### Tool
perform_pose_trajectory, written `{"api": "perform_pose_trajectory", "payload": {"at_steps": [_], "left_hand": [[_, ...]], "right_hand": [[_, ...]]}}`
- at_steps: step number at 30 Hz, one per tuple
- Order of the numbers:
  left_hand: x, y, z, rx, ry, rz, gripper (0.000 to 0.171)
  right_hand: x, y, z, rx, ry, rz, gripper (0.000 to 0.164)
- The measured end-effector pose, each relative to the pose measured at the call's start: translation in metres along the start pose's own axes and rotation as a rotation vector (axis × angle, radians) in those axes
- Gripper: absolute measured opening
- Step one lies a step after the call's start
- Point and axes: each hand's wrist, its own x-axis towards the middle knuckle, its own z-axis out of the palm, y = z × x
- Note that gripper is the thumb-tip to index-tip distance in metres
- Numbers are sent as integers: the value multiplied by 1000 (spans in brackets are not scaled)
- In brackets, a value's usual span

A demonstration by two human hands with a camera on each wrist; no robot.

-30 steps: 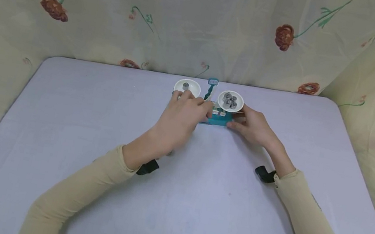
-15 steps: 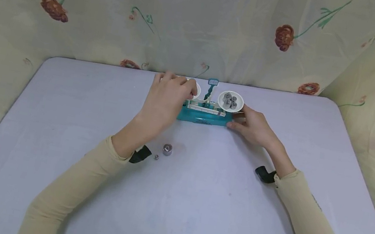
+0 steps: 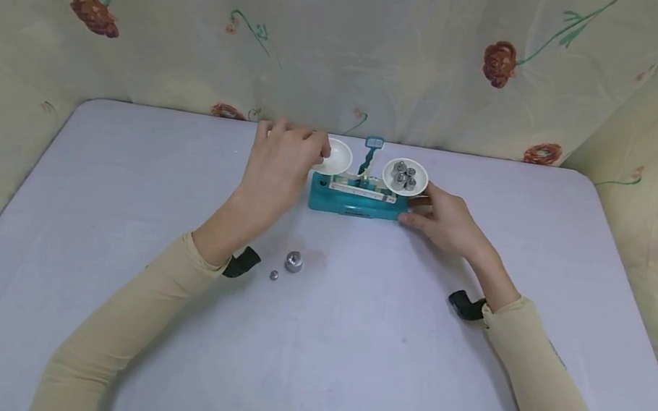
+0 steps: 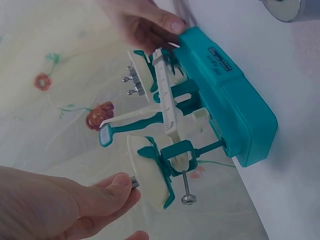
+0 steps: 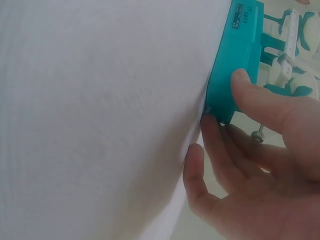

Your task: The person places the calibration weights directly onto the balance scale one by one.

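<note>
A teal balance scale (image 3: pixel 358 205) stands near the table's back edge. My left hand (image 3: pixel 278 171) is at its left white pan (image 3: pixel 339 158); in the left wrist view, thumb and finger pinch a small metal weight (image 4: pixel 134 182) right by that pan. Several knobbed metal weights (image 3: pixel 400 178) sit in the right pan (image 3: pixel 388 178). My right hand (image 3: pixel 452 224) grips the right end of the scale's base, its thumb (image 5: pixel 243 78) on the front face and fingers around the end.
A larger metal weight (image 3: pixel 293 262) and a tiny one (image 3: pixel 273 275) stand on the white-covered table (image 3: pixel 342 355), near my left wrist. A floral curtain (image 3: pixel 358 42) hangs just behind the back edge.
My left hand has moved left from the scale's middle to the left pan and taken hold of the weight that stood there. The right hand stays at the base.
</note>
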Motion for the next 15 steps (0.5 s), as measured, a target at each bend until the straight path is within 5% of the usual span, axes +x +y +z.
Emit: {"api": "perform_pose_trajectory", "payload": {"at_steps": [15], "left_hand": [[3,-2,8,25,5,23,20]], "right_hand": [[0,1,-2,10,-10,18,70]]}}
